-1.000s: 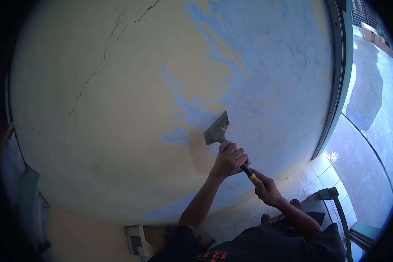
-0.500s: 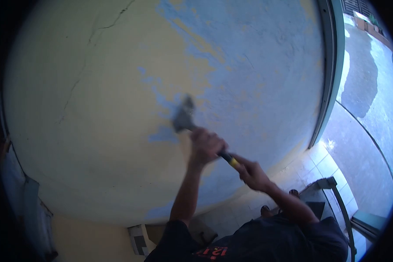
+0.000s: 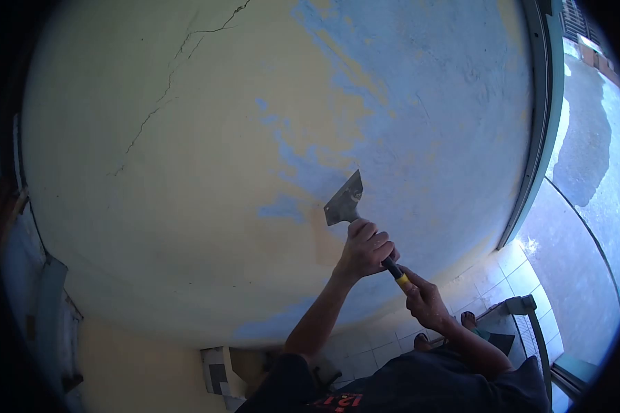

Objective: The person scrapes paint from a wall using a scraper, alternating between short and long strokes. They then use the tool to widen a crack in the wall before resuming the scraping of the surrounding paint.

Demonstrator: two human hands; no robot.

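A wide metal scraper [image 3: 344,200] with a black and yellow handle points up and to the left in front of the wall. My left hand [image 3: 369,250] is wrapped round the upper handle, just below the blade. Lower down, my right hand [image 3: 427,301] grips the handle near its yellow band. The wall [image 3: 151,227] is cream on the left and bluish on the right, with ragged patches where the two colours meet. Whether the blade touches the wall I cannot tell.
A long crack runs down the wall's upper left. On the right stands a door frame [image 3: 545,131], with paved ground [image 3: 579,234] beyond it. Floor tiles [image 3: 482,275] and a dark metal rail [image 3: 539,330] show at the lower right, near my feet.
Both hands and the scraper have moved right and slightly down in the view. The wall has also shifted right in the picture, and more of the patch left of the blade shows.
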